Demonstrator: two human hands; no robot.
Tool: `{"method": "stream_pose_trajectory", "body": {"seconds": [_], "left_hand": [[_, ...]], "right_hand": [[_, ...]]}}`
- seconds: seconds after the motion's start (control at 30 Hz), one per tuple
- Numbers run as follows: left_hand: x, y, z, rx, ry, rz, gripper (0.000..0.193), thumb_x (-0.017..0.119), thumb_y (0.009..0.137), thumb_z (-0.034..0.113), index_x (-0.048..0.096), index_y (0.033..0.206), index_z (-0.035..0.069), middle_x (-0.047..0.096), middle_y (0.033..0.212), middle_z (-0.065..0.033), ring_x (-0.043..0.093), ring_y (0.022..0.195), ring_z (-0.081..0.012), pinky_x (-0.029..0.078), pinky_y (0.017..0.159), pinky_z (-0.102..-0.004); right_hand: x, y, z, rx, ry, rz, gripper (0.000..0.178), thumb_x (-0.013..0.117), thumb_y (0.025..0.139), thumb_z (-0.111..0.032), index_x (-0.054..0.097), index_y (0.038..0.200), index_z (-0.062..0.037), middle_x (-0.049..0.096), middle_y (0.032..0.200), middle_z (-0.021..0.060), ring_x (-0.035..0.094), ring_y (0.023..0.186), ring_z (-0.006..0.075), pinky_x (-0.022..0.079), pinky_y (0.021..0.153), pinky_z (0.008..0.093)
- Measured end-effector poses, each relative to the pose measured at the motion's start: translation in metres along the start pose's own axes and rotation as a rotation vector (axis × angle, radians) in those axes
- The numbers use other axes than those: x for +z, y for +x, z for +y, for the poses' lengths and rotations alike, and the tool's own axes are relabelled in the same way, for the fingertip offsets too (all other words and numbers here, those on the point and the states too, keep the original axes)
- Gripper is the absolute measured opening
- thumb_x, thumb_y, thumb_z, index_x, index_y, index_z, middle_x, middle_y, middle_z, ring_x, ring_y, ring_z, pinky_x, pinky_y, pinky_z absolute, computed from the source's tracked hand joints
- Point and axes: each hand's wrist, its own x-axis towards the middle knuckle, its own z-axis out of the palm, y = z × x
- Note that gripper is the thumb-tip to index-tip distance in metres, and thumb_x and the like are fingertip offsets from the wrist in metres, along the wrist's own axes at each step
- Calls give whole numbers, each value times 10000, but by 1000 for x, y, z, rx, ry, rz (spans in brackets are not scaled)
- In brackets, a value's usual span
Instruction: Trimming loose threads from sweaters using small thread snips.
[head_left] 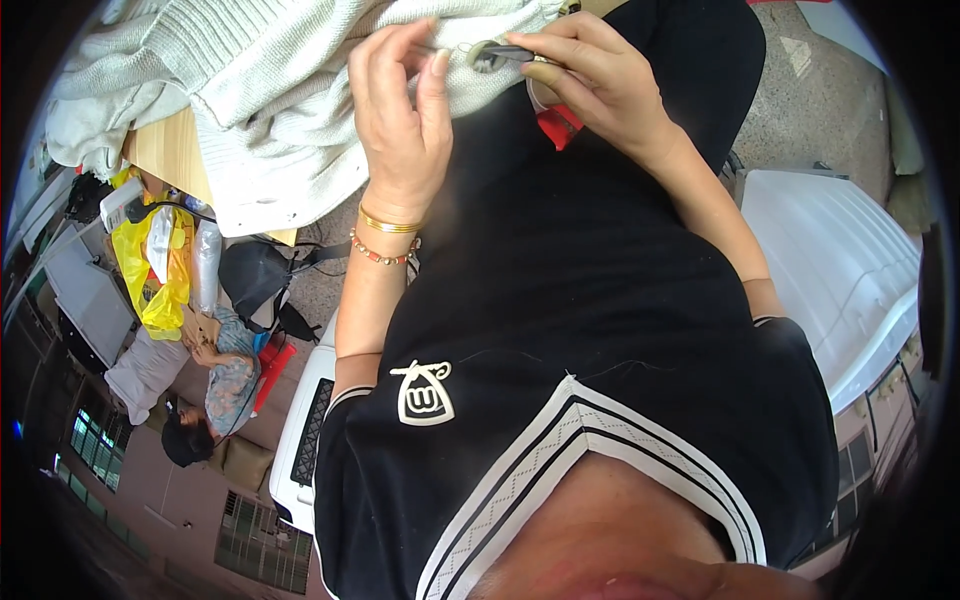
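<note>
A cream knitted garment (pixel 290 90) is spread over the work surface, with ribbed bands and folds. My left hand (pixel 405 115) is raised over its near part, the thumb apart from the loosely bent fingers; I see nothing clearly held there. Between thumb and fingers of my right hand (pixel 590 80) is a slim dark metal tool (pixel 510 52), pointing left toward the left hand. Whether it is snips or tweezers I cannot tell. At its tip is a small greyish round loop (pixel 484 60), too small to make out, with the knit behind it.
A light wooden board (pixel 172 150) shows under the garment. Something red (pixel 558 127) lies at my lap. To the left are a yellow plastic bag (pixel 155 260), a black bag (pixel 252 275) and a seated person (pixel 225 375). A translucent white bin (pixel 825 260) stands on the right.
</note>
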Motion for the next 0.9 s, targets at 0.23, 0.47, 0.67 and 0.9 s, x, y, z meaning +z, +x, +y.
{"method": "stream_pose_trajectory", "body": {"seconds": [0.23,0.47,0.67,0.9], "left_hand": [[-7,6,-10,128,151,-121,173,725,914,69,753,1084,74,609,1035,-66,610,799,-191,516,744,-317],[-1,7,-18,237,198,-42,104,743,879,86,735,982,89,651,1005,-48,647,817,-211,505,709,-335],[0,3,-16,290,228,-20,104,711,898,84,667,992,81,658,1000,-50,647,851,-234,483,741,-351],[0,4,-15,247,184,-13,80,698,908,73,654,975,71,649,979,-62,649,819,-256,503,696,-356]], "right_hand": [[-6,5,-4,338,451,-75,397,743,893,-11,668,1283,-1,598,967,101,607,849,192,479,735,297],[-14,20,0,75,126,-48,401,739,895,-2,668,1290,11,600,949,97,606,791,191,475,697,281],[-9,13,5,99,-14,-128,433,796,841,-76,716,1267,-82,626,998,62,584,816,146,483,711,273],[-18,22,6,-38,28,-206,452,787,831,-52,714,1275,-87,626,983,72,609,841,187,496,717,290]]}}
